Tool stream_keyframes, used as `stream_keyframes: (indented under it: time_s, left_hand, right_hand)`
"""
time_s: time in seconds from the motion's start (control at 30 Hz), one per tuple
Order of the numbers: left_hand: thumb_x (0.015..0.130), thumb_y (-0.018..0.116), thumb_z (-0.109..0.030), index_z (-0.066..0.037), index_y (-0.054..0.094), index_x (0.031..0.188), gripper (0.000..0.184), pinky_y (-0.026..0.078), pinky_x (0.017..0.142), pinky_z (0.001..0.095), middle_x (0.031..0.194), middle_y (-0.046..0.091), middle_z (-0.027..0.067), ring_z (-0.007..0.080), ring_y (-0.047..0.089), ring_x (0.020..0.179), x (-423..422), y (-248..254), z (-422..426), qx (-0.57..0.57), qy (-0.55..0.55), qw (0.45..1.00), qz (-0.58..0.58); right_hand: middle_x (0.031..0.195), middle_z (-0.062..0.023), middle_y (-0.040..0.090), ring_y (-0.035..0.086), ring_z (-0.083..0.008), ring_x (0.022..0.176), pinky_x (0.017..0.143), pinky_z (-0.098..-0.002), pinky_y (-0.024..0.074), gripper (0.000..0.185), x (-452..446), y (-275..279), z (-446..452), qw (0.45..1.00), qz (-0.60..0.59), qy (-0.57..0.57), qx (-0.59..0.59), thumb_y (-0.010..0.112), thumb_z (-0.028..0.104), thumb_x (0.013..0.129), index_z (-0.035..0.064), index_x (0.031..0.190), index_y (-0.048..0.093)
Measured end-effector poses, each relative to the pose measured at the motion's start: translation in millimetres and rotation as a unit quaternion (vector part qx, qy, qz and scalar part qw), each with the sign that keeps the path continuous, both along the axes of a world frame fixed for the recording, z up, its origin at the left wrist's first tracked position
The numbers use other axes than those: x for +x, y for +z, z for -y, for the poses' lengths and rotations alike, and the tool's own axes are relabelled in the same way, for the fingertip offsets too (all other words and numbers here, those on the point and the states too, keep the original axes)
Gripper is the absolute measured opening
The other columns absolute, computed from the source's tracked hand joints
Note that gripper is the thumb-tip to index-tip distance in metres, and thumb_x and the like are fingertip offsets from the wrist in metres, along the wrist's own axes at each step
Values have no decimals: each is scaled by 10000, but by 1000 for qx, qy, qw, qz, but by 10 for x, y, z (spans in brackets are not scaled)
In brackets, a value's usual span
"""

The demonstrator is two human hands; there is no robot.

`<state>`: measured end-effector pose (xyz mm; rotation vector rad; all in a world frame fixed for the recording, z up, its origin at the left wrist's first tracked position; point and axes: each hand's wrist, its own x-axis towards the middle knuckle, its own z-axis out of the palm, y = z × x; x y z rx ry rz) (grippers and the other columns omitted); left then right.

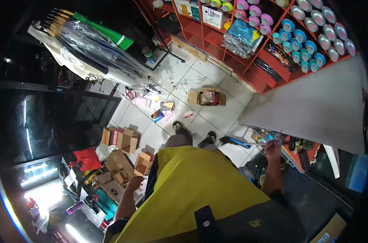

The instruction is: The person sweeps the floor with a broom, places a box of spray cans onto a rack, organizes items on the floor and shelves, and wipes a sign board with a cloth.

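Observation:
My right hand (pixel 273 149) is closed around the pale handle of a broom (pixel 239 142), which has a blue head and black bristles. It is held out to the right of my body, the bristles pointing left toward my shoes. On the left, my left hand (pixel 134 183) hangs low beside my yellow shirt, fingers loosely apart and apparently holding nothing. Just beyond it stands an open cardboard box (pixel 144 163). Litter and small packets (pixel 167 106) lie on the white tiles ahead of my feet, near a red-and-white packet (pixel 188 114).
An open carton (pixel 208 97) with wrapped contents sits on the floor ahead. A red shelf (pixel 204 38) holds packets and rows of coloured round-ended items. More cartons (pixel 121 138) lie left, beside a dark glass door (pixel 50 125). Plastic-covered garments (pixel 95 52) hang at upper left.

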<state>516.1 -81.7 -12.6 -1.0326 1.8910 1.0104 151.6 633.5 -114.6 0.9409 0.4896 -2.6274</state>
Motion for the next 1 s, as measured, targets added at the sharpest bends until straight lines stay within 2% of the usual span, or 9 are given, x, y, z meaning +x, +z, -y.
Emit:
stream_keyframes:
  time_s: [0.1,0.17,0.2,0.27,0.53,0.7,0.77,0.87,1.0]
  left_hand:
    - [888,603,-284,-45,610,1166,366,535,563,332,934,674,91,176,643,716,-154,-53,-18,35,207,978,10]
    - [891,599,-281,-46,605,1178,371,538,572,324,951,673,94,179,643,716,-217,-112,200,33,119,992,-22]
    - [894,596,-278,-48,600,1190,375,541,581,316,968,672,97,182,643,716,-253,-189,290,33,24,998,-54]
    - [892,600,-278,-47,602,1185,373,540,578,313,954,673,98,181,643,712,-303,-330,509,38,82,994,-65]
    - [870,624,-228,-29,616,1106,309,522,506,301,851,655,82,172,648,704,-471,-618,1651,49,210,969,-118]
    - [858,646,-289,-12,628,1079,355,499,489,280,797,667,96,132,626,657,-169,-1170,2806,50,196,972,-120]
    - [857,646,-290,-12,634,1065,347,497,486,277,801,667,94,129,625,661,-63,-1224,3325,55,190,973,-119]
    - [898,597,-283,-50,567,1177,365,515,580,340,985,633,81,179,632,797,112,-1059,3591,49,239,964,-102]
    - [924,551,-304,-57,577,1153,338,519,630,370,1028,622,77,190,627,863,878,-1469,4558,213,258,924,-186]
  right_hand:
    - [840,-56,567,567,-193,810,681,-327,507,139,814,164,130,954,201,31,-222,601,199,864,60,862,592]
    - [822,-61,548,562,-200,767,643,-353,497,194,1232,260,329,891,380,104,-223,601,245,861,53,857,572]
    - [834,-71,554,563,-208,777,654,-360,492,211,1418,298,436,924,291,243,-51,596,261,865,54,890,568]
    - [858,-91,564,565,-224,798,674,-376,482,254,1634,431,724,779,130,532,304,585,295,871,56,955,561]
    - [953,-172,606,573,-288,882,755,-436,444,485,1022,1567,2454,489,-117,753,425,540,430,896,65,1216,532]
    - [881,-151,621,585,-292,823,726,-426,454,550,535,1866,4579,475,-150,727,472,549,430,894,66,1302,490]
    - [864,-133,642,615,-223,768,643,-378,495,558,304,1876,5438,534,1,761,369,605,198,848,32,1346,415]
    - [812,-124,640,597,-192,634,567,-338,495,544,125,1255,6141,469,-201,753,415,589,167,801,7,1306,466]
    - [665,-79,579,544,-160,516,461,-325,440,465,-316,1457,7782,579,-201,734,293,594,143,775,-30,1199,515]
